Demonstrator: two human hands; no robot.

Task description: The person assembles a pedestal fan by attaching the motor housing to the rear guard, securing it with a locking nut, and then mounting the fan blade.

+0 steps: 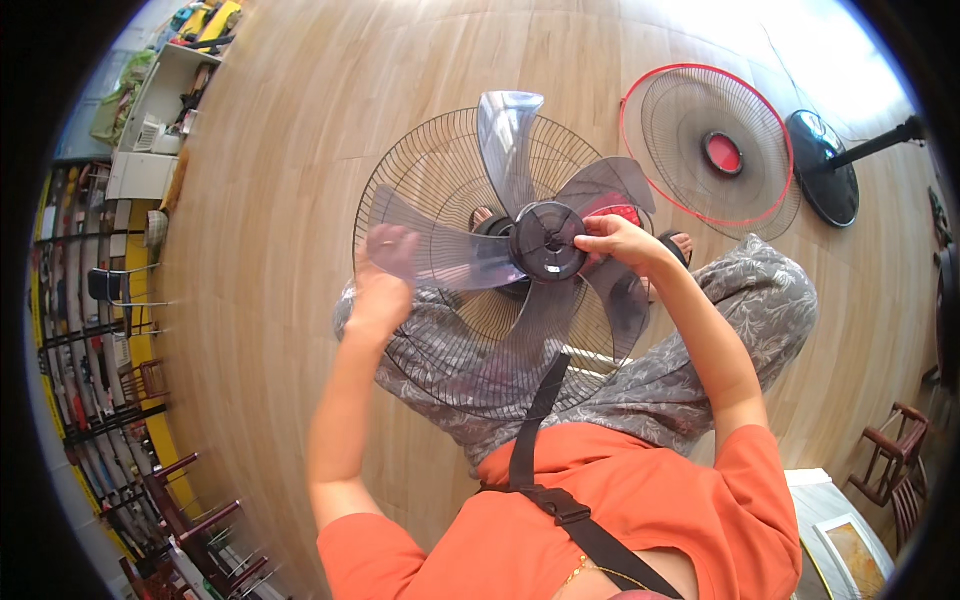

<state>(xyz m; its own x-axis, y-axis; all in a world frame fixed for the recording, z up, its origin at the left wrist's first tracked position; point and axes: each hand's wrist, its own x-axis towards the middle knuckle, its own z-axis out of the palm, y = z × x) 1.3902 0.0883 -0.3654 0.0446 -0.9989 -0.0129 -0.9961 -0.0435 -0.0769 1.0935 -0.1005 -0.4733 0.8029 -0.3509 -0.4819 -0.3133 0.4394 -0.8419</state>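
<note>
A fan blade (508, 150) of smoky see-through plastic, with several vanes round a dark hub, is in front of me. Behind it spreads the round black wire rear grille (440, 170) of a fan, between my bent legs. My right hand (622, 243) pinches the right edge of the hub (548, 242) between thumb and fingers. Beside the left vane is my left hand (388, 275), smeared by motion, so its fingers cannot be read. Part of a red panel (612, 208) shows behind the vanes, above my right hand.
A front grille (680, 120) with a red rim lies on the wooden floor (290, 200) at the far right. Next to it is a round black stand base (825, 185) with a pole. Loaded shelves (80, 300) line the left; a small wooden chair (890, 450) stands at right.
</note>
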